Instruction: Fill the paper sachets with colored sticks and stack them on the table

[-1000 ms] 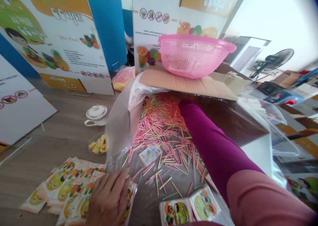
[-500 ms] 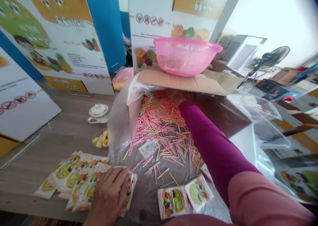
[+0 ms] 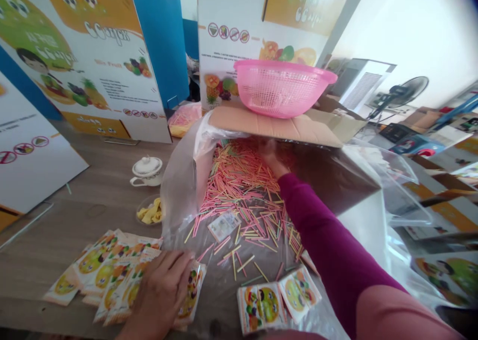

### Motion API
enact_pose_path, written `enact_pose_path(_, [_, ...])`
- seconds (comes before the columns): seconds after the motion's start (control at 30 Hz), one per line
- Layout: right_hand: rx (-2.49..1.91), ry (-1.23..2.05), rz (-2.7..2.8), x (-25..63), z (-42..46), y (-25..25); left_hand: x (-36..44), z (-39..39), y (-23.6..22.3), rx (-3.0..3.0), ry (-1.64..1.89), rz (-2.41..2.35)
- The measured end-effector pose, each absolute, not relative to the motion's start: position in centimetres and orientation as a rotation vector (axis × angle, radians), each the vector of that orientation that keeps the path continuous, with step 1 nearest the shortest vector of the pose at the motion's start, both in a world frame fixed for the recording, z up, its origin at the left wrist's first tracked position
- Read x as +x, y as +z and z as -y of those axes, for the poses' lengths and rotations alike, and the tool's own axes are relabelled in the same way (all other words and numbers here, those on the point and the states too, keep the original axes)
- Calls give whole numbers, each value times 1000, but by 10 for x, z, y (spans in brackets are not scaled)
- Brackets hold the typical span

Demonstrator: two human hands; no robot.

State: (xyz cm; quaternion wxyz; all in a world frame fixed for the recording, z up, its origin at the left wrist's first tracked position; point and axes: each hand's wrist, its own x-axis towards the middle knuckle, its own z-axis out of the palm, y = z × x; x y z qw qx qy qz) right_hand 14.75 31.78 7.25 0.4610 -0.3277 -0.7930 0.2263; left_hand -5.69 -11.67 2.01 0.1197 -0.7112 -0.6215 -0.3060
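My left hand (image 3: 164, 285) lies over a printed sachet (image 3: 193, 290) at the table's front edge, its fingers stretched out and close together. Beside it, several overlapping sachets (image 3: 99, 265) with a yellow cartoon face are fanned out to the left. My right hand (image 3: 274, 161), in a purple sleeve, reaches into an open, plastic-lined cardboard box (image 3: 276, 126) lying on its side. It is among a heap of thin pink, yellow and green sticks (image 3: 239, 175); its fingers are shaded and blurred. In front of the heap lie loose sticks and a small printed packet (image 3: 224, 225).
Two printed packets (image 3: 261, 307) lie at the front. A pink basket (image 3: 286, 88) sits on the box. To the left stand a lidded white cup (image 3: 147, 170) and a dish of yellow pieces (image 3: 150, 211). Large printed cartons (image 3: 112, 81) line the back; a fan (image 3: 405, 93) is far right.
My right hand has drawn back slightly from deep in the box, so more of the hand and wrist shows. My left hand stays on the sachet. The view has shifted a little.
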Motion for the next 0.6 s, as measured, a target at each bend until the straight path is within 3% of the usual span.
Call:
enact_pose_path(0.07, [-873, 784, 1744, 162, -285, 58, -52, 108, 26, -2185, -821, 1890])
enact_pose_path(0.13, [-898, 1212, 1406, 181, -241, 39, -46, 92, 34, -2332, -664, 1999])
enact_pose_path(0.2, [-865, 1645, 1073, 200, -195, 22, -37, 66, 43, -2472, -414, 2147])
enact_pose_path(0.3, [-839, 1977, 884, 222, -143, 9, -17, 19, 52, -2528, 6, 2320])
enact_pose_path(0.4, [-859, 2061, 892, 229, -118, 9, 8, -16, 50, -2486, 244, 2345])
enact_pose_path(0.6, [-987, 1946, 1126, 228, -100, 9, 42, -27, 29, -2450, 282, 2289])
